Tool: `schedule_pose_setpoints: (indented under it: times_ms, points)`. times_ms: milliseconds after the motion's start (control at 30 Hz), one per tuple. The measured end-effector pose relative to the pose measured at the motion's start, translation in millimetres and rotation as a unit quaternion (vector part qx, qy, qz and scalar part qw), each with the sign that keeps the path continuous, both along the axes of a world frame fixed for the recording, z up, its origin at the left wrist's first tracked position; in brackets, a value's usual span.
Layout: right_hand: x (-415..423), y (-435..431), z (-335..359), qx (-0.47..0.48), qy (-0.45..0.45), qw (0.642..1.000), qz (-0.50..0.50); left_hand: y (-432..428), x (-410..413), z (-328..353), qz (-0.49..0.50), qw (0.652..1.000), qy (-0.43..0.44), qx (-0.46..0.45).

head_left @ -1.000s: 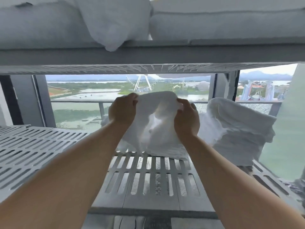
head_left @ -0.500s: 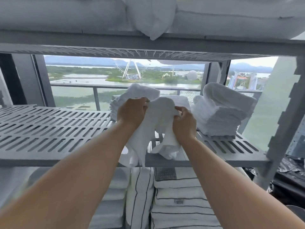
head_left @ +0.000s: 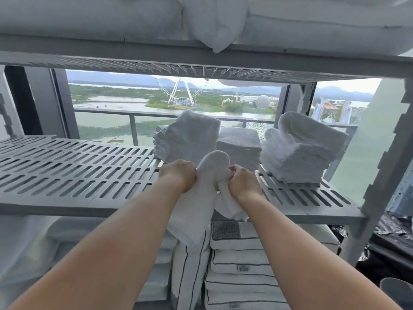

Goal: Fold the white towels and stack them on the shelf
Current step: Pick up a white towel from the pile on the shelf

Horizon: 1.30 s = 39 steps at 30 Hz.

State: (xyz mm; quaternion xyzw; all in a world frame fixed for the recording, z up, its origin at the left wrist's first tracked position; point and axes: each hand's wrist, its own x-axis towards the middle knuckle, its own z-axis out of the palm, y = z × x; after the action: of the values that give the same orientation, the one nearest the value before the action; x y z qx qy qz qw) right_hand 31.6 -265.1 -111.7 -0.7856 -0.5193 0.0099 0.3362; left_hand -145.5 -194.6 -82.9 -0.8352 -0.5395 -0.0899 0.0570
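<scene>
I've got the towel (head_left: 202, 198) bunched between both fists at the near edge of the shelf (head_left: 67, 175). My left hand (head_left: 178, 176) is clenched on its left side and my right hand (head_left: 243, 183) is pinched tight on the right, with loose ends hanging past the lip. The slatted deck to the left is bare. Three stacks (head_left: 239, 146) crowd the far right, just beyond my knuckles. The upper shelf (head_left: 201, 66) sits low overhead. My fingertips are buried in cloth, and the towel's corners are hard to make out.
</scene>
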Motion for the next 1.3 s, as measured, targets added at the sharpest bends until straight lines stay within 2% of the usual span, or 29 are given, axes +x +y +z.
schedule_pose_setpoints:
  times_ms: [200,367,433,500,567,633,800,867,1067,1300]
  points:
    - [-11,11,3,0.047,0.023,0.998,0.032,10,-10,1,0.006,0.999,-0.022,0.026]
    - [-28,21,9,0.134,0.009,0.987,0.084,12,-16,9,-0.018,0.983,-0.100,0.152]
    - [-33,28,12,0.140,0.010,0.986,0.091,14,-15,10,-0.034,0.975,-0.087,0.199]
    - [-36,31,10,0.120,0.000,0.988,0.097,18,-16,2,-0.047,0.983,-0.011,0.177]
    - [-38,32,7,0.100,-0.010,0.989,0.108,24,-21,-8,-0.029,0.993,0.021,0.113]
    - [-41,34,6,0.097,-0.013,0.989,0.111,31,-32,-14,-0.007,0.995,0.010,0.103]
    - [-53,49,20,0.189,-0.011,0.978,0.084,46,-51,-2,0.004,0.987,-0.035,0.156]
    - [-55,62,31,0.199,-0.015,0.977,0.077,56,-55,9,0.013,0.983,-0.058,0.174]
    - [-43,115,76,0.185,-0.069,0.979,0.044,104,-50,31,0.048,0.974,-0.127,0.179]
    - [-9,194,93,0.099,-0.024,0.995,0.017,170,-31,56,0.070,0.971,-0.169,0.156]
